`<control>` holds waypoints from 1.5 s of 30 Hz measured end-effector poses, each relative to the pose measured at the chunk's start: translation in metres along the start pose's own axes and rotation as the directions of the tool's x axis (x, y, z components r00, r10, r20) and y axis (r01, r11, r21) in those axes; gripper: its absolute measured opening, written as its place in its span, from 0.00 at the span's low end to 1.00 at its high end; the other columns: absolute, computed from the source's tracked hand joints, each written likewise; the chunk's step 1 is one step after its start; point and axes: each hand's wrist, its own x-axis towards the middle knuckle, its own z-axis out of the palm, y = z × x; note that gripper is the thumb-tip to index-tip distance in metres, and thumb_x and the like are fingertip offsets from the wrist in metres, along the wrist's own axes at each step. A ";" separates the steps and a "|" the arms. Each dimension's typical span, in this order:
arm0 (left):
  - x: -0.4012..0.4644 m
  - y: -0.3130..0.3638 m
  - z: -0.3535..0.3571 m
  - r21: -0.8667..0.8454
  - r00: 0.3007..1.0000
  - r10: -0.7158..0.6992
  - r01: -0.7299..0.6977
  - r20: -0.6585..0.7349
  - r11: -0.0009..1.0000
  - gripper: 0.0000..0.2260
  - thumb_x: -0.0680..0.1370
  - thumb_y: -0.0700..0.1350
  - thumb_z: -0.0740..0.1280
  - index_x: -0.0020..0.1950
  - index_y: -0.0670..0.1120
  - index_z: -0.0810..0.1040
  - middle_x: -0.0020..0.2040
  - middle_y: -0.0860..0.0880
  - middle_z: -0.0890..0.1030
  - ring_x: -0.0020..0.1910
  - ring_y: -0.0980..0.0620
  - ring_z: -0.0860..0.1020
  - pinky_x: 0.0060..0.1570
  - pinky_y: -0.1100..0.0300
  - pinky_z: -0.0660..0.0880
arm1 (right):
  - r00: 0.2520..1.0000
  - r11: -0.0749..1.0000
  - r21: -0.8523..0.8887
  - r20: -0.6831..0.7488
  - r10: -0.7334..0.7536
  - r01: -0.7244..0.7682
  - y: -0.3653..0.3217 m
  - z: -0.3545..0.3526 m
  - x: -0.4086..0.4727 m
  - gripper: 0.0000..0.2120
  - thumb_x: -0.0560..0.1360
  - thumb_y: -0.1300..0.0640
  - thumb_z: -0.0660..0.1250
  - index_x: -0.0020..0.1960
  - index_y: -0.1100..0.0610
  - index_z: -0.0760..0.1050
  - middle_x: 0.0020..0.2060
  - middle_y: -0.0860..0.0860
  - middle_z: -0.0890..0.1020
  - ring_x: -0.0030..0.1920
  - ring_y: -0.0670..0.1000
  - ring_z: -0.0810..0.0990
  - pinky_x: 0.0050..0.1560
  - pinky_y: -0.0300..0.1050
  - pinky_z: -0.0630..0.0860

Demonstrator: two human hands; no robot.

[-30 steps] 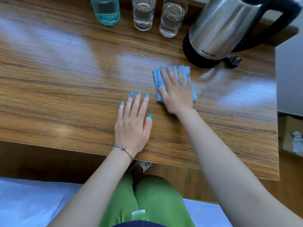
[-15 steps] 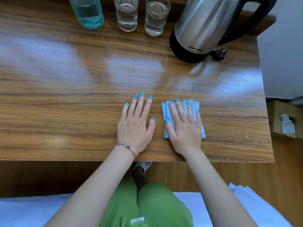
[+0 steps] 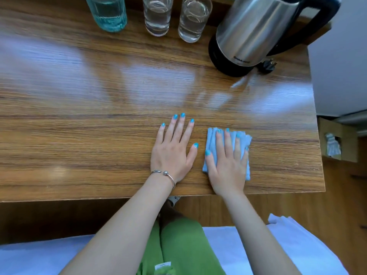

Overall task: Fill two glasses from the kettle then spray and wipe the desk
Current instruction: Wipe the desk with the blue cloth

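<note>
Right hand [image 3: 228, 165] lies flat, fingers straight and slightly spread, pressing a folded light-blue cloth [image 3: 211, 143] onto the wooden desk [image 3: 79, 126], lower right of centre; nothing curled in its grip. Left hand [image 3: 172, 151] flat on the desk just beside the cloth, fingers straight, holding nothing, bracelet [image 3: 164, 173] at the wrist. Along the top edge: teal bottle [image 3: 108, 12], two glasses [image 3: 157, 16] holding water, steel kettle [image 3: 250, 30] at upper right, a plug [image 3: 269, 64] beside its base.
</note>
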 end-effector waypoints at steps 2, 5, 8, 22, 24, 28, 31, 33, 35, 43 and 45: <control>0.001 0.000 0.000 0.001 1.000 -0.005 0.005 -0.001 1.000 0.28 0.82 0.59 0.45 0.81 0.51 0.50 0.81 0.47 0.53 0.80 0.48 0.49 0.77 0.47 0.47 | 0.995 0.997 0.012 0.050 -0.083 0.082 0.010 -0.005 0.013 0.31 0.79 0.39 0.44 0.80 0.46 0.49 0.79 0.46 0.54 0.79 0.56 0.52 0.75 0.62 0.51; 0.000 0.000 0.000 0.000 1.000 -0.006 0.006 -0.008 1.000 0.28 0.82 0.59 0.45 0.81 0.51 0.51 0.81 0.47 0.53 0.80 0.48 0.49 0.77 0.47 0.47 | 0.995 0.995 -0.008 0.030 -0.097 0.098 0.030 -0.019 0.082 0.30 0.79 0.39 0.45 0.79 0.43 0.47 0.79 0.43 0.52 0.80 0.54 0.50 0.76 0.60 0.48; 0.001 0.000 0.000 0.014 1.000 -0.004 0.004 -0.001 1.000 0.28 0.82 0.60 0.45 0.81 0.52 0.49 0.81 0.48 0.52 0.80 0.49 0.48 0.77 0.48 0.45 | 0.998 0.997 0.051 -0.013 0.057 -0.056 0.043 -0.038 0.162 0.31 0.79 0.40 0.47 0.80 0.44 0.47 0.80 0.44 0.51 0.80 0.53 0.48 0.77 0.60 0.46; -0.001 0.009 -0.010 0.097 0.998 -0.064 0.062 0.018 0.993 0.28 0.81 0.59 0.45 0.80 0.50 0.51 0.80 0.46 0.53 0.80 0.47 0.49 0.77 0.47 0.45 | 0.989 0.994 -0.001 0.098 -0.108 0.109 0.074 -0.006 -0.015 0.31 0.79 0.39 0.45 0.80 0.48 0.52 0.79 0.47 0.55 0.79 0.56 0.53 0.74 0.62 0.54; 0.002 0.028 -0.013 0.058 0.996 -0.088 0.089 -0.018 0.994 0.28 0.81 0.57 0.48 0.80 0.50 0.53 0.80 0.45 0.55 0.79 0.46 0.51 0.76 0.47 0.46 | 0.981 0.986 0.022 0.104 -0.167 0.165 0.085 -0.012 0.007 0.30 0.79 0.38 0.45 0.80 0.46 0.50 0.79 0.45 0.53 0.80 0.54 0.52 0.75 0.60 0.52; 0.028 0.087 -0.010 -0.062 0.999 0.037 -0.039 -0.030 0.997 0.27 0.82 0.54 0.51 0.81 0.49 0.52 0.80 0.46 0.56 0.79 0.48 0.51 0.77 0.49 0.46 | 0.998 0.997 0.060 0.015 -0.056 0.055 0.098 -0.030 0.102 0.29 0.80 0.39 0.44 0.80 0.44 0.46 0.80 0.44 0.50 0.80 0.53 0.48 0.77 0.60 0.45; 0.046 0.117 0.000 -0.056 0.997 0.082 -0.082 -0.009 0.995 0.27 0.82 0.54 0.50 0.81 0.48 0.53 0.80 0.47 0.55 0.80 0.49 0.50 0.77 0.50 0.44 | 1.000 0.996 0.091 -0.001 -0.007 0.007 0.102 -0.046 0.171 0.29 0.81 0.41 0.45 0.80 0.44 0.45 0.80 0.44 0.48 0.80 0.53 0.47 0.78 0.60 0.42; 0.050 0.122 0.009 -0.034 0.998 0.066 -0.066 0.003 0.997 0.27 0.82 0.54 0.48 0.81 0.47 0.51 0.81 0.47 0.53 0.80 0.49 0.49 0.77 0.50 0.43 | 1.000 0.995 0.097 -0.006 -0.017 0.018 0.101 -0.046 0.185 0.30 0.81 0.40 0.45 0.80 0.45 0.45 0.80 0.44 0.48 0.80 0.53 0.46 0.77 0.59 0.41; 0.050 0.120 0.017 0.011 0.998 0.059 -0.060 0.012 0.998 0.27 0.83 0.54 0.47 0.81 0.46 0.49 0.81 0.46 0.52 0.80 0.49 0.48 0.77 0.49 0.43 | 1.000 0.993 0.117 -0.024 -0.001 0.004 0.101 -0.039 0.167 0.30 0.80 0.40 0.45 0.80 0.46 0.45 0.80 0.45 0.48 0.80 0.54 0.47 0.77 0.59 0.42; 0.051 0.121 0.023 0.025 0.998 0.058 -0.058 -0.003 0.998 0.28 0.83 0.58 0.47 0.80 0.47 0.51 0.80 0.46 0.55 0.79 0.49 0.52 0.77 0.49 0.47 | 0.999 0.999 0.013 0.012 0.051 -0.051 0.127 -0.002 -0.013 0.29 0.80 0.41 0.46 0.80 0.48 0.52 0.79 0.48 0.57 0.79 0.56 0.55 0.73 0.63 0.57; 0.051 0.121 0.023 0.026 0.998 0.055 -0.055 -0.004 0.998 0.29 0.82 0.58 0.47 0.81 0.47 0.51 0.80 0.46 0.54 0.79 0.48 0.52 0.77 0.49 0.47 | 0.999 0.999 0.022 0.043 0.024 -0.025 0.132 -0.009 0.007 0.29 0.80 0.41 0.45 0.80 0.46 0.50 0.79 0.46 0.55 0.79 0.55 0.53 0.74 0.62 0.55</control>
